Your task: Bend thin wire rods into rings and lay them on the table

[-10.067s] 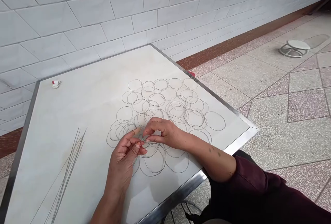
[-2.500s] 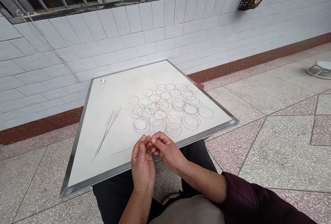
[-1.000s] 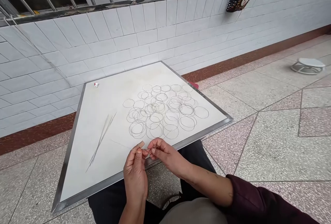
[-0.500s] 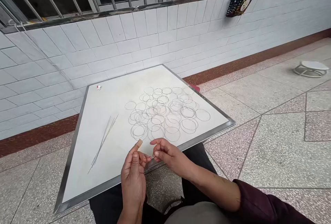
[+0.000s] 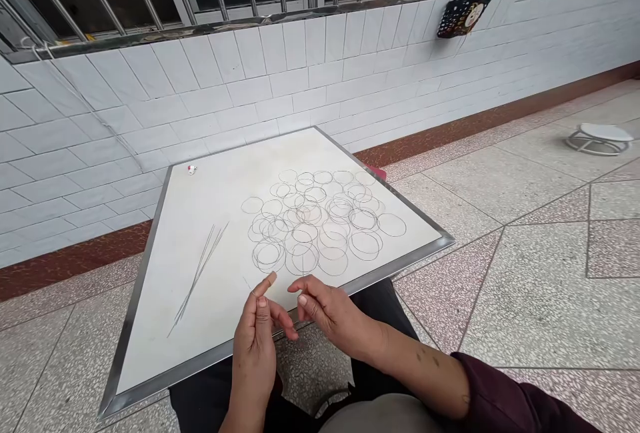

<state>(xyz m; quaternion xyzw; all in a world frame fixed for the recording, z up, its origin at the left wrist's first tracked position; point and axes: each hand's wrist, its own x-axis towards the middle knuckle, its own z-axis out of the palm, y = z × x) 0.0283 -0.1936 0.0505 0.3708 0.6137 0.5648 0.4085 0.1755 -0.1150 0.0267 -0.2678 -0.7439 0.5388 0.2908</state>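
Observation:
My left hand (image 5: 257, 339) is at the near edge of the table, thumb and index pinched on a thin wire (image 5: 247, 283) that barely shows. A tan wrap covers the index fingertip. Close to its right, my right hand (image 5: 335, 313) has its thumb and index bent together; a fine wire end seems to stick up above them. What runs between the hands is too thin to make out. Beyond them, many thin wire rings (image 5: 303, 233) lie overlapping on the white tabletop (image 5: 235, 186). Several straight wires (image 5: 200, 273) lie crossed to the left.
A metal rim (image 5: 410, 256) frames the table. A small red-and-white object (image 5: 192, 169) sits at its far left corner. Behind stands a white tiled wall (image 5: 200, 106) with barred windows and a hanging dark bag (image 5: 463, 16). A low white stool (image 5: 599, 138) stands on the floor at right.
My hands have shifted slightly, and the lower fingers of my left hand have stretched out toward the right. A thin wire end now shows above my right hand. Rings and straight wires lie as before.

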